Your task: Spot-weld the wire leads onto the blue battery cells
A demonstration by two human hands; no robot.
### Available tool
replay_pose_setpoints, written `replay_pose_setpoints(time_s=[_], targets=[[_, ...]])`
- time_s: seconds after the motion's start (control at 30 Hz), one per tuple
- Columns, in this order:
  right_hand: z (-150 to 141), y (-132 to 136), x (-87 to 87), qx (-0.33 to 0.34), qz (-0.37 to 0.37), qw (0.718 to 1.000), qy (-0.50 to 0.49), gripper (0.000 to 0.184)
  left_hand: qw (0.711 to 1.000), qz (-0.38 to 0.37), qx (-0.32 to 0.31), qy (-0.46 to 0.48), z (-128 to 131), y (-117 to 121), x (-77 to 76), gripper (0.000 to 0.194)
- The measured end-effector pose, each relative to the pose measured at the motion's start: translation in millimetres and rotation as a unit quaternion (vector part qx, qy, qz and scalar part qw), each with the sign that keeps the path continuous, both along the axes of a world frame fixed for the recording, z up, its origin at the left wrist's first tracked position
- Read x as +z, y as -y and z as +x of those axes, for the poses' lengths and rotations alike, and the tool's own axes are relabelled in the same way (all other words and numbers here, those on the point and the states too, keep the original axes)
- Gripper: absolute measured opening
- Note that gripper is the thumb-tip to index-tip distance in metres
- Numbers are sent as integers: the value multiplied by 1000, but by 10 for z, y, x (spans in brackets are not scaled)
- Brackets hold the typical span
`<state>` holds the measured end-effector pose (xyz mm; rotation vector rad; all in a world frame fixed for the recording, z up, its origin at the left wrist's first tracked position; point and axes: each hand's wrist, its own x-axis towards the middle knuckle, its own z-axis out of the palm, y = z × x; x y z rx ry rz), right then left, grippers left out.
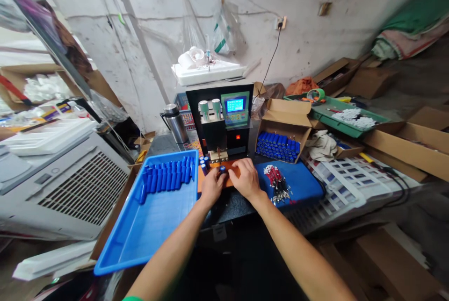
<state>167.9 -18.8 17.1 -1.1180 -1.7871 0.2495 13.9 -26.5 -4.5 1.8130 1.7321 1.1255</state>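
Observation:
My left hand (212, 186) pinches a blue cylindrical battery cell (223, 169) upright on the orange work plate (226, 182), beneath the electrodes of a black spot welder (218, 133). Just right of that cell, my right hand (247, 179) is closed, thumb toward the cell and fingers curled. Whatever lies between those fingers is too small to make out. A few more blue cells (204, 165) stand on the plate left of the electrodes. The welder's blue display (235, 104) is lit.
At left, a blue tray (154, 235) carries rows of blue cells. Red and black wire leads (277, 183) lie on a blue pad (304, 184) at right. Behind them stand a cardboard box (288, 108) of cells and a green tray (328, 115). A steel flask (175, 125) is beside the welder.

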Motion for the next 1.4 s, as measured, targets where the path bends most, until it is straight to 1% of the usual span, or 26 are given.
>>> replay_pose_setpoints(time_s=[0.03,0.1,0.2,0.27,0.33,0.37,0.47,0.57,0.63,0.7,0.77,0.83,0.9,0.97,1.07,1.13,1.23,1.3,1.4], targets=[[12,9,33,-2,27,999,23,15,1000,5,-6,-4,-4,4,-4,20],[12,8,93,10,53,996,66,20,999,17,-27,-7,-16,4,-8,25],[-26,-19,146,50,44,989,131,16,997,38,-66,-13,-39,-15,-7,30],[-49,-46,144,75,27,983,167,15,995,47,-78,-32,-55,-46,-6,32],[-44,-86,113,76,24,980,183,17,994,53,-80,-44,-69,-91,-13,34],[-21,-114,91,65,22,982,179,18,995,62,-71,-42,-74,-115,-20,36],[176,-234,26,4,17,990,139,22,996,55,-52,-47,-86,-175,-41,44],[583,-408,-5,-84,31,991,96,24,997,32,-45,-55,-93,-196,-44,45],[922,-556,-6,-165,48,983,69,26,996,19,-47,-68,-92,-195,-30,43],[1244,-723,-8,-214,71,973,52,29,995,7,-51,-90,-87,-189,-6,41],[1492,-897,-29,-260,86,961,48,31,993,-3,-53,-109,-84,-185,17,39],[1640,-1061,-83,-298,80,949,63,30,991,-4,-55,-120,-87,-184,31,37],[1702,-1203,-166,-316,59,943,86,29,990,-1,-57,-126,-94,-183,37,36],[1718,-1316,-258,-318,39,941,110,28,990,0,-58,-131,-102,-182,37,36],[1727,-1437,-365,-303,14,943,135,29,988,-2,-63,-138,-100,-177,42,35],[1741,-1494,-399,-296,-2,945,138,31,987,-1,-67,-143,-91,-173,50,35],[1765,-1533,-401,-288,-13,950,120,36,986,0,-72,-149,-75,-169,64,36],[1780,-1503,-378,-270,4,958,98,39,986,1,-74,-151,-69,-165,71,36],[1806,-1344,-335,-226,72,970,51,41,986,0,-78,-148,-63,-158,78,36]])
